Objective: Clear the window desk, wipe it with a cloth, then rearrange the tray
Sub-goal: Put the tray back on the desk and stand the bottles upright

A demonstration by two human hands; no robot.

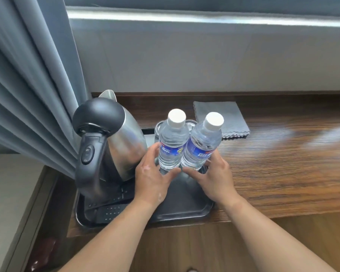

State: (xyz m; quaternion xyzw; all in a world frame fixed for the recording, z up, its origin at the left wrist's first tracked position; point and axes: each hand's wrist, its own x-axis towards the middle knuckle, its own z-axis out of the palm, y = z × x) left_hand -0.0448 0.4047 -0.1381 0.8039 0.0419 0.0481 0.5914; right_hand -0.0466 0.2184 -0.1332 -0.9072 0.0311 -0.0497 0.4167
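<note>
The left water bottle (172,146) and right water bottle (201,148) sit side by side on the dark tray (185,211), the left hand (151,177) wrapped round one's base, the right hand (216,179) round the other's. Gripped so low, either could tip into the drinking glasses (159,125) just behind or knock the kettle (124,142) beside.

The clear, white-capped left bottle (172,144) stands upright in the dark tray (185,205), touching the tilted right bottle (201,146), with a steel kettle (124,146) beside them. A folded grey cloth (224,116) lies behind on the wooden bench (283,163).

A grey pleated curtain (28,85) hangs left of the pale wall (204,61) below the window frame (204,18).
</note>
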